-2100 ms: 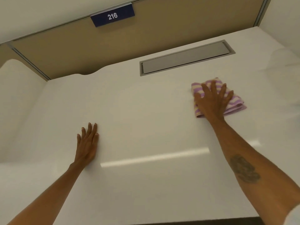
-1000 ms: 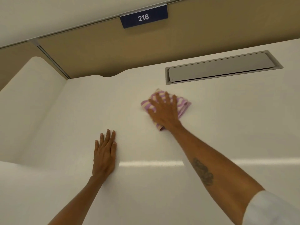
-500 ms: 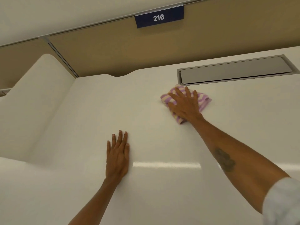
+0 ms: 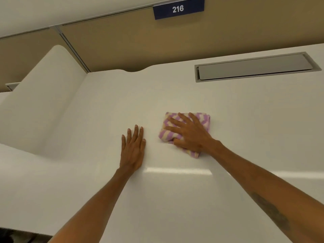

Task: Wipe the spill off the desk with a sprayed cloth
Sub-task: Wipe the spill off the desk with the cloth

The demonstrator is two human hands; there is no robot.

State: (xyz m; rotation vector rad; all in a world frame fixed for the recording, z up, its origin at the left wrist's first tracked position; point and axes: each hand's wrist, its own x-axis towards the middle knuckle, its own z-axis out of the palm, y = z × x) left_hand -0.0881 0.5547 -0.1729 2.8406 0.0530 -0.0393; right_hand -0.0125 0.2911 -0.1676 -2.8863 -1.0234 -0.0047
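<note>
Right hand (image 4: 190, 135) presses splayed fingers onto the folded purple-and-cream striped cloth (image 4: 185, 132) to scrub the glossy white desk (image 4: 175, 199), while the left hand (image 4: 134, 148) lies flat, fingers together, probably for bracing

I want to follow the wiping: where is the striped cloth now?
In the head view the striped cloth lies on the desk right of centre, under the right hand, with the left hand flat beside it.

The only legible text was the number "216", printed in white digits on a dark blue rectangular plate (image 4: 178, 9). The plate sat at the upper edge of the tan partition panel (image 4: 140, 41) that rose behind the white desk (image 4: 175, 199), near the top of the view.
</note>
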